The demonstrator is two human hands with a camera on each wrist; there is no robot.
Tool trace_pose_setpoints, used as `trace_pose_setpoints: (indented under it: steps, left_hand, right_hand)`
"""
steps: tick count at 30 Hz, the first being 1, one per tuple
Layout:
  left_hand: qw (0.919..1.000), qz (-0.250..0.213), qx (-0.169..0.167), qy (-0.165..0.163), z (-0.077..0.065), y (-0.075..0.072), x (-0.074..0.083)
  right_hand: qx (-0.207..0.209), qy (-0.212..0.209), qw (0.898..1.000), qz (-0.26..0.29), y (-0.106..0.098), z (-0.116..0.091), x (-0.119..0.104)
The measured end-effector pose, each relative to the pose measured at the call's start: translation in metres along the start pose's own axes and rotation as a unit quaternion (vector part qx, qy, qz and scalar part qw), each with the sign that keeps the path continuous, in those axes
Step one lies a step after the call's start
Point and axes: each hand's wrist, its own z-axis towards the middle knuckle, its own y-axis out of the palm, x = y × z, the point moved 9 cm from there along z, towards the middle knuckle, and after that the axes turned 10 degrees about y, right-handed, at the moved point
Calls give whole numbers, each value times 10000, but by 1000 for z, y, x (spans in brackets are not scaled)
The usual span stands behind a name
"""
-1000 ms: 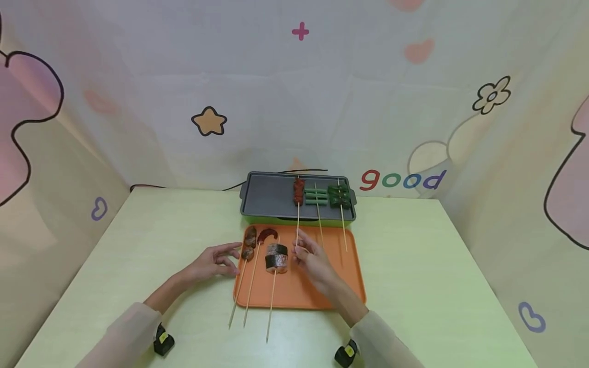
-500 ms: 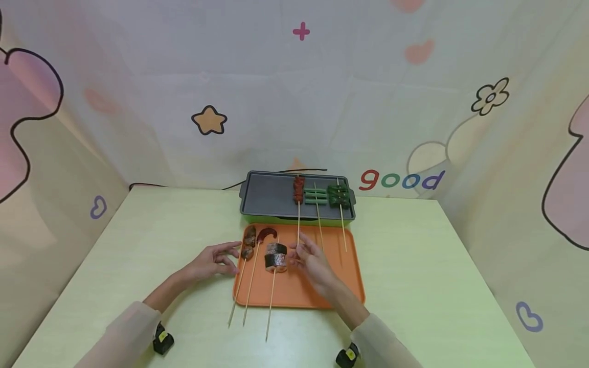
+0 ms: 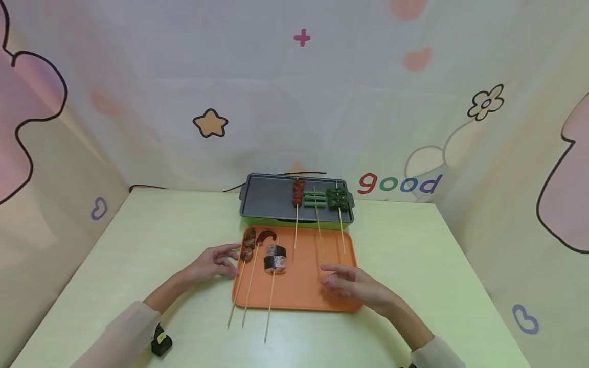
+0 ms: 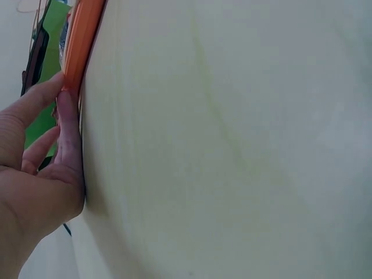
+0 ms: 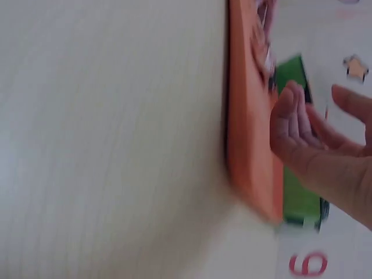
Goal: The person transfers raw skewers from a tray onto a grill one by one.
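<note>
In the head view my left hand [image 3: 212, 265] rests at the left edge of an orange tray [image 3: 303, 301], fingertips and thumb right at its rim. My right hand [image 3: 356, 287] is over the tray's right front part, fingers loosely bent around nothing. On the tray lie a skewer of brown mushroom-like pieces [image 3: 247, 255], a skewer with a dark red curled piece [image 3: 266, 235] and a skewer of two black-banded rolls [image 3: 275, 260]. Behind, the grey grill plate [image 3: 267, 197] bears a red meat skewer [image 3: 298, 193], a green-stick skewer [image 3: 315, 199] and a leafy green skewer [image 3: 338, 199].
The grill's green base [image 3: 257, 221] stands directly behind the tray, and the skewer sticks on it reach forward over the tray. A black cord [image 3: 147, 186] runs along the table's back edge. A printed curtain [image 3: 276, 102] encloses the pale table [image 3: 175, 220].
My right hand has let go of the red meat skewer's stick and moved back to the right. That skewer stays on the grill plate. The left hand has not moved.
</note>
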Motion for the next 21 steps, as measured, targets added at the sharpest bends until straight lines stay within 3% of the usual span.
trace_pose_setpoints:
  steps: [6, 9, 14, 21]
  left_hand:
    - [9988, -5, 394, -289, -9, -3, -2]
    - [9966, -66, 596, -560, -19, 1, -1]
    - [9945, -145, 654, -801, -38, 12, 6]
    - [9951, -404, 477, -765, -55, 28, 12]
  right_hand:
    - [306, -127, 9982, -494, -67, -10, 25]
    - [340, -308, 9973, -576, -87, -7, 35]
    - [249, -607, 9958, -644, -96, 2, 41]
    - [520, -750, 9913, -953, -101, 11, 39]
